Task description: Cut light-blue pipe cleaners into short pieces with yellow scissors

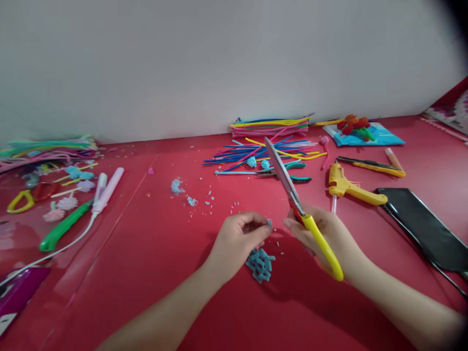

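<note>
My left hand (239,239) is closed in a pinch, and the tip of a small blue pipe cleaner piece (269,222) shows at its fingertips. Just below that hand lies a little heap of short cut blue pieces (260,265) on the red table (153,297). My right hand (325,234) is wrapped round a pair of scissors (283,170) with yellow handles. Their blades point up and to the left, look closed together, and are apart from the blue piece. Light blue fluff (177,186) and tiny clippings are scattered beyond my left hand.
Loose pipe cleaners (263,151) and pliers (292,178) lie at the back. To the right are a yellow glue gun (340,183), a cutter knife (376,165) and a black phone-like slab (424,224). At left are a green-handled tool (66,226) and a corded pink tool (107,190).
</note>
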### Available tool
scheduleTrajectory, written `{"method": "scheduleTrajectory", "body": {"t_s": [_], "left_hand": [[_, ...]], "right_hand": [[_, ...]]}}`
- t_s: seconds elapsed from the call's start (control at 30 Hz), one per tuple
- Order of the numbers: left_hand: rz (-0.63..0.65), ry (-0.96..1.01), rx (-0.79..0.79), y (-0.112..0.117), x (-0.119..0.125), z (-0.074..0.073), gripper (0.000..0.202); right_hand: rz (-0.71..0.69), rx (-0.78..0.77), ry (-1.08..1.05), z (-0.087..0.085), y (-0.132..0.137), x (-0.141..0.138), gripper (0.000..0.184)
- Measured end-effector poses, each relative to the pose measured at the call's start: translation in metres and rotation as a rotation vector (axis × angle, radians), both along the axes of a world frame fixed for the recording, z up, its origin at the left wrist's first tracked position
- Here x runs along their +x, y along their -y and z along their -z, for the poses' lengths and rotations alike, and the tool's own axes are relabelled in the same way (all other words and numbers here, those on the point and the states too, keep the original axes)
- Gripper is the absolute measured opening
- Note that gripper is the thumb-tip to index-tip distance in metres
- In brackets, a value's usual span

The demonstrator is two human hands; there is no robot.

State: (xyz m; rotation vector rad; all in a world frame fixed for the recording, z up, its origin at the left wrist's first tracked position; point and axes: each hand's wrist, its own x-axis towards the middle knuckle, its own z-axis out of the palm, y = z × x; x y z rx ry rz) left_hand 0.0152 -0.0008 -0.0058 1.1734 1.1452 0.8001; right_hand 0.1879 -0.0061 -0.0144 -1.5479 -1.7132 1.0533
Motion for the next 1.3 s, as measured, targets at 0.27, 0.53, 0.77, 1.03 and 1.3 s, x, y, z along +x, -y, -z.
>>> {"method": "scheduleTrajectory", "body": {"t_s": [0.27, 0.53, 0.77, 1.03, 1.3], "left_hand": [[-0.309, 0.344, 0.0, -0.011, -0.012, 0.0, 0.006], [-0.349, 0.427, 0.093, -0.014, -0.017, 0.0, 0.004], [-0.35, 0.435, 0.092, -0.013, -0.018, -0.001, 0.005], [-0.333, 0.459, 0.087, -0.014, -0.018, -0.002, 0.006], [-0.324, 0.459, 0.087, -0.013, -0.018, -0.003, 0.006]], "right_hand": [[-0.143, 0.194, 0.589, -0.001, -0.002, 0.003, 0.025], [-0.234, 0.272, 0.766, 0.011, 0.003, 0.006, 0.025], [-0.241, 0.311, 0.797, 0.01, 0.003, 0.006, 0.028], [-0.252, 0.326, 0.796, 0.012, 0.003, 0.006, 0.027], [-0.27, 0.307, 0.772, 0.015, 0.004, 0.009, 0.024]]}}
